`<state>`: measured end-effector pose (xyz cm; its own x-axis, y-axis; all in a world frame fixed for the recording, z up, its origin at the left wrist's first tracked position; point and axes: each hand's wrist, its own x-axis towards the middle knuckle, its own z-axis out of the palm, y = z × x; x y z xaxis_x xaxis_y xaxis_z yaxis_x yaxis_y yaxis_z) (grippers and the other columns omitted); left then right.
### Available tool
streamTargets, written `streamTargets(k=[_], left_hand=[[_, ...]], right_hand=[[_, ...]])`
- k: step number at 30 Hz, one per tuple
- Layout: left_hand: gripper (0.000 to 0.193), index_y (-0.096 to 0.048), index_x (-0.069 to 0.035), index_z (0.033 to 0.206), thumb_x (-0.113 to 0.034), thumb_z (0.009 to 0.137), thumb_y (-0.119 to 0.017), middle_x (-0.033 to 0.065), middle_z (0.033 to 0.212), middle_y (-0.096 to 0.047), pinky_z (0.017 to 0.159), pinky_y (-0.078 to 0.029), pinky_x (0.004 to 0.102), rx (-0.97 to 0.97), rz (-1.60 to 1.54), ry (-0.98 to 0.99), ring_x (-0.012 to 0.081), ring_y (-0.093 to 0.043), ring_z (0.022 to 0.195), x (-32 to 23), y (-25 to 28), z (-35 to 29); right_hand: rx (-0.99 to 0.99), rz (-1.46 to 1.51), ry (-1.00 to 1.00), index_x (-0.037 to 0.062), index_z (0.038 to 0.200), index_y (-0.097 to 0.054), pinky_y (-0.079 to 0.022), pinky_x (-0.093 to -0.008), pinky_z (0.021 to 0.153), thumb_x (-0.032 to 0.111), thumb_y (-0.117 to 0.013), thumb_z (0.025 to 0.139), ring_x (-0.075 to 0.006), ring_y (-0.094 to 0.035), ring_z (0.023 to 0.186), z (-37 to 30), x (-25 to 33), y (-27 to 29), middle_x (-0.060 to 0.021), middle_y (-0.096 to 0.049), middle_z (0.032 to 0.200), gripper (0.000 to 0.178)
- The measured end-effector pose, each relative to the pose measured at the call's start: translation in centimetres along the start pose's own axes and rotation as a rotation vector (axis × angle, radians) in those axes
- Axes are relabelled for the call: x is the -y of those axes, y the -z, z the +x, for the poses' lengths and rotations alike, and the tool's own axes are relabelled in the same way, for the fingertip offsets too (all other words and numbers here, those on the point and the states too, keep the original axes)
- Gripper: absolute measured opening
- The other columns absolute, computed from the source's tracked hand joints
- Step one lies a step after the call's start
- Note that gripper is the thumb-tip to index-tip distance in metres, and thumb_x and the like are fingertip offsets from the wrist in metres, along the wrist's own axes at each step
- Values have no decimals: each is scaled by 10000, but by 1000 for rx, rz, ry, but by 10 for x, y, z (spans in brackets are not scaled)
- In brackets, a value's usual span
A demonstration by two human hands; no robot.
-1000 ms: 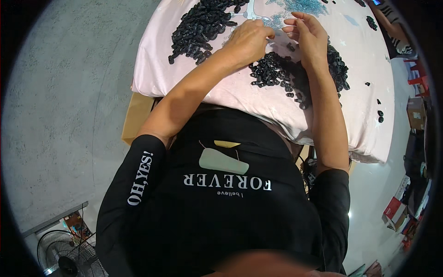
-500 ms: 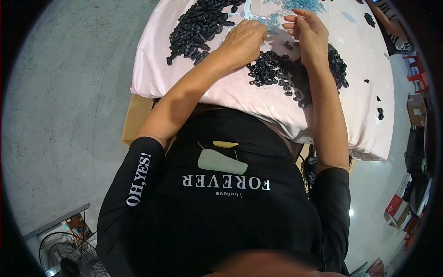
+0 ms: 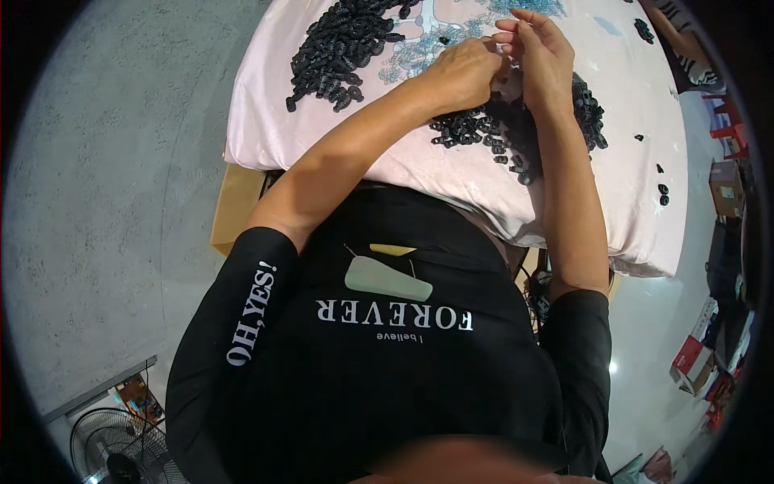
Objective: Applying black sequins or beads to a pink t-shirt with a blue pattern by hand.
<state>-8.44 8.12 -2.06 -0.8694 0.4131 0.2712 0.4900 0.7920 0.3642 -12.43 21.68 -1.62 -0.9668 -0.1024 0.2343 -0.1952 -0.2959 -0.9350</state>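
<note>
My left hand (image 3: 469, 74) is closed, knuckles up, its fingertips brought against the fingers of my right hand (image 3: 548, 68). Whatever the left fingers pinch is hidden behind the hand. My right hand is bent inward, some fingers slightly apart, its thumb and finger pinched around something too small to make out. Below the hands lies a heap of small black plastic parts (image 3: 463, 129), partly covered by the left hand. More black parts (image 3: 591, 117) lie right of my right wrist. A larger pile of black ridged pieces (image 3: 334, 56) spreads at the far left. One small dark piece (image 3: 444, 39) rests beyond my left hand.
A pink patterned cloth (image 3: 645, 202) covers the table. A few loose black pieces (image 3: 663, 194) lie toward its right edge, and a small cluster (image 3: 643, 31) at the far right. Another person's arm (image 3: 685, 44) shows there. A fan (image 3: 121, 452) stands on the floor at lower left.
My left hand has moved right, from above the cloth to meet my right hand. A small dark piece now shows where it was. The right hand has barely shifted.
</note>
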Motion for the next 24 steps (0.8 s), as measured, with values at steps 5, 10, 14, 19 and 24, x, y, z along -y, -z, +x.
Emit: streamTargets(k=[5, 10, 14, 19, 24], left_hand=[[174, -680, -8, 923, -12, 805, -554, 177, 992, -638, 882, -495, 440, 8, 78, -10, 361, -614, 972, 3, 10, -11], [169, -681, -12, 945, -39, 825, -566, 162, 975, -623, 901, -482, 430, 7, 31, -63, 345, -601, 989, -12, 27, -24], [170, -680, -12, 964, -75, 817, -622, 151, 976, -611, 900, -479, 422, 57, -34, -96, 333, -597, 978, -19, 17, -33], [225, -658, -10, 1022, -78, 809, -640, 141, 956, -584, 890, -476, 428, 59, 40, -98, 323, -581, 984, -15, 18, -37], [223, -661, -10, 1013, -99, 811, -637, 147, 960, -587, 890, -475, 434, 58, 27, -109, 324, -581, 990, -21, 20, -36]], right_hand=[[-50, 76, -102, -1, 1155, -557, -499, -231, 627, 63, -479, 992, -134, -620, 717, -4, 12, -8, -94, -658, 913, 192], [-54, 64, -97, -9, 1149, -557, -494, -225, 621, 60, -486, 982, -131, -621, 710, -1, 9, -3, -95, -662, 910, 194], [-7, -4, 14, -26, 1205, -590, -522, -239, 777, 77, -495, 995, -151, -662, 863, 7, -6, 14, -141, -686, 1048, 253], [-31, 30, -38, -13, 1172, -577, -507, -230, 697, 73, -498, 987, -140, -644, 790, 5, 3, 5, -114, -677, 978, 219], [-52, 60, -58, 6, 1144, -564, -491, -223, 609, 80, -510, 980, -130, -628, 716, 7, -3, 12, -90, -669, 913, 188]])
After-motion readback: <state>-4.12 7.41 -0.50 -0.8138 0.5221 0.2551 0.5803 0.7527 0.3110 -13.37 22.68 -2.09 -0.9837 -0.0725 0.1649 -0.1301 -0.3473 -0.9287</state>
